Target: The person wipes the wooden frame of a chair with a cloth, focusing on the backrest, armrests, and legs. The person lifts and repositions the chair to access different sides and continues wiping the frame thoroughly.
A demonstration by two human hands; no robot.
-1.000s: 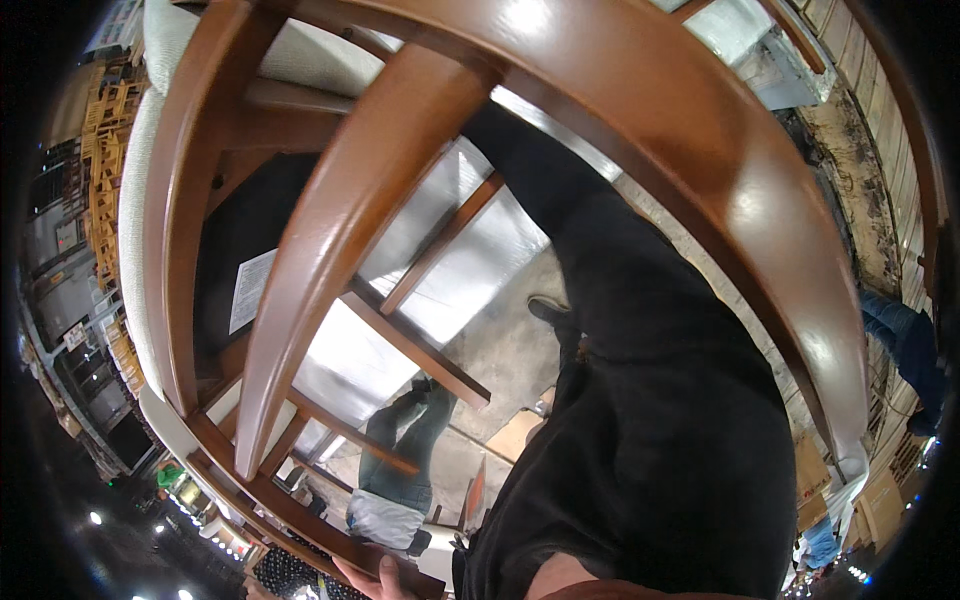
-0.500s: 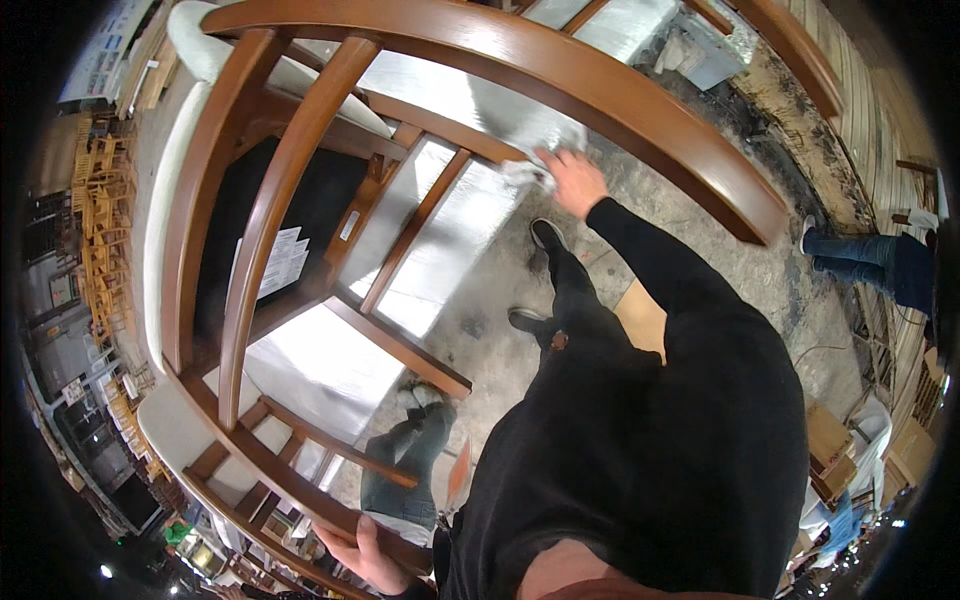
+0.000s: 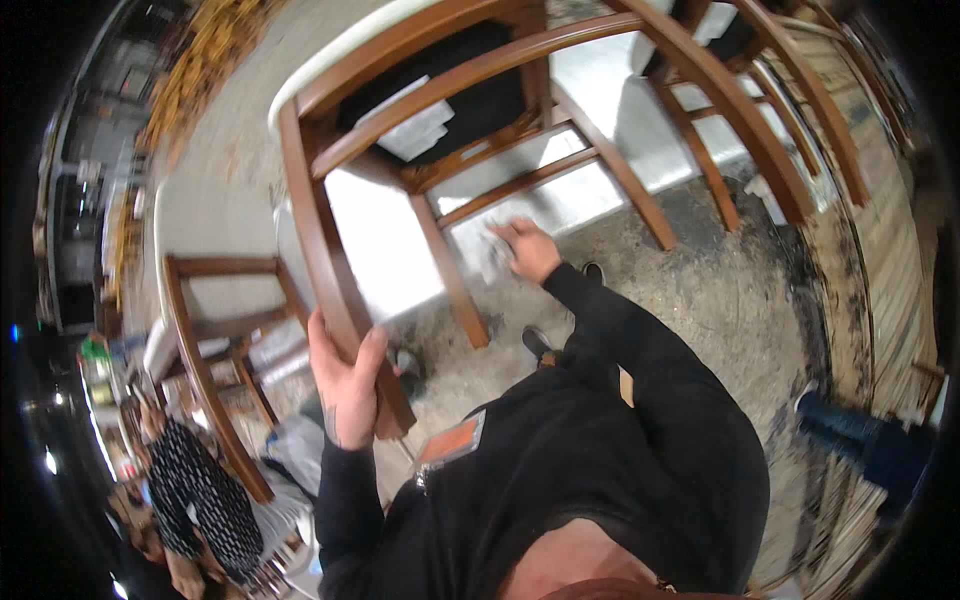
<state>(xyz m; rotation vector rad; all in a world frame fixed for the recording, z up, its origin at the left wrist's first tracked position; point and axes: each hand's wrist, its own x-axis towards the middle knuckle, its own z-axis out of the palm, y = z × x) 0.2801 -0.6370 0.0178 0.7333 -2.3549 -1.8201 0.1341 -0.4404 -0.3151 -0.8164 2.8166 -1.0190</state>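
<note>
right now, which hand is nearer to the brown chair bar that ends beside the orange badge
Left: the left hand holds the bar near that end. The right hand is apart from it, farther right and forward.

Reddish-brown wood forms the chair frame, edged by an off-white seat pad; the seat's underside is black, bearing white papers. The sheeting appears bright silvery white, the floor mottled grey with blackish stains. The wearer's top is plain black, the badge orange. A co-worker's garment shows small white marks on black; another's trousers are blue.
</note>
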